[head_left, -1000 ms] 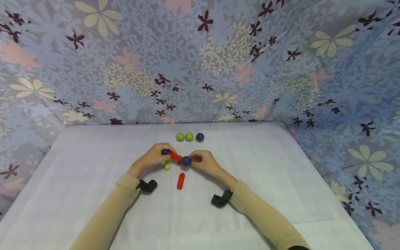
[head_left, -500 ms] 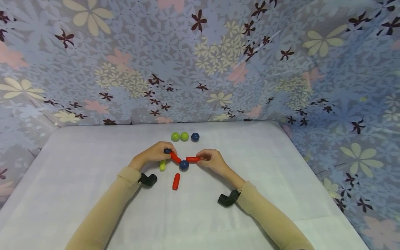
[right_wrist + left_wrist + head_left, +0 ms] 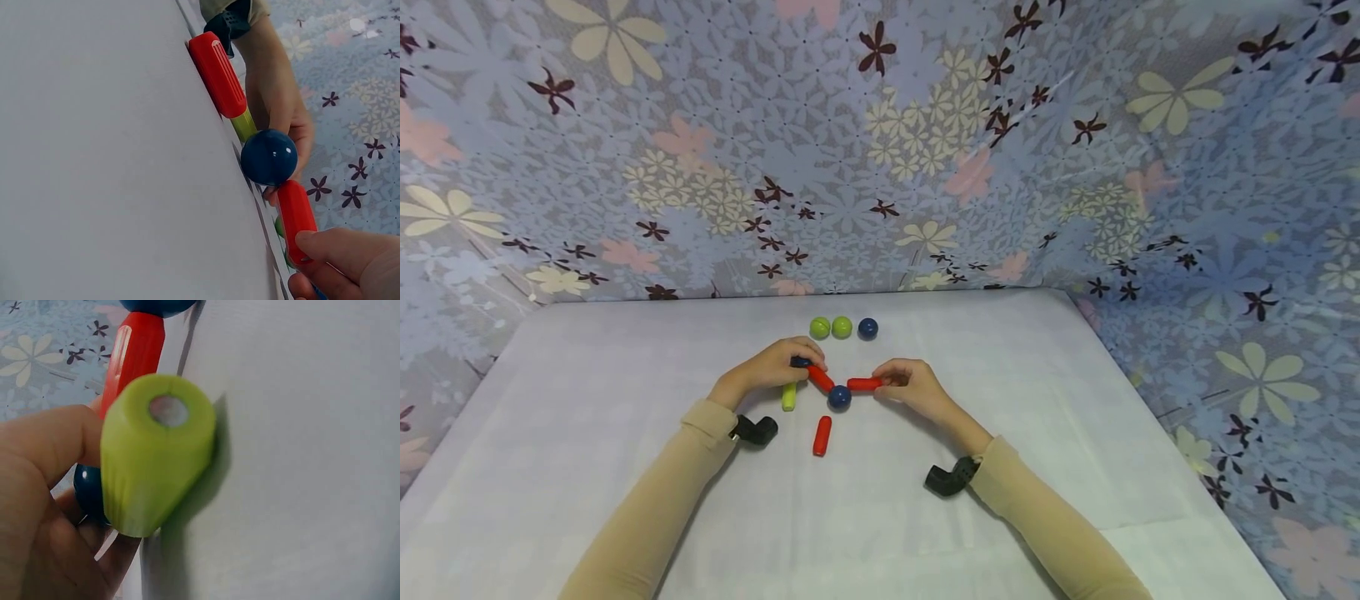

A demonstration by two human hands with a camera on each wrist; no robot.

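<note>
hands meet over the white table (image 3: 1075, 467): our left hand (image 3: 771, 371) pinches a small blue ball (image 3: 799, 362) with a red rod (image 3: 820, 378) and a green rod (image 3: 788, 396) on it, and our right hand (image 3: 910, 385) pinches a second red rod (image 3: 863, 384). a second ago the right fingers were on the big blue ball (image 3: 839, 397); now that ball sits lower, between both red rods, touching them, so the joint looks made. a loose red rod (image 3: 822, 435) lies near, two green balls (image 3: 831, 327) and a blue ball (image 3: 867, 327) beyond.
</note>
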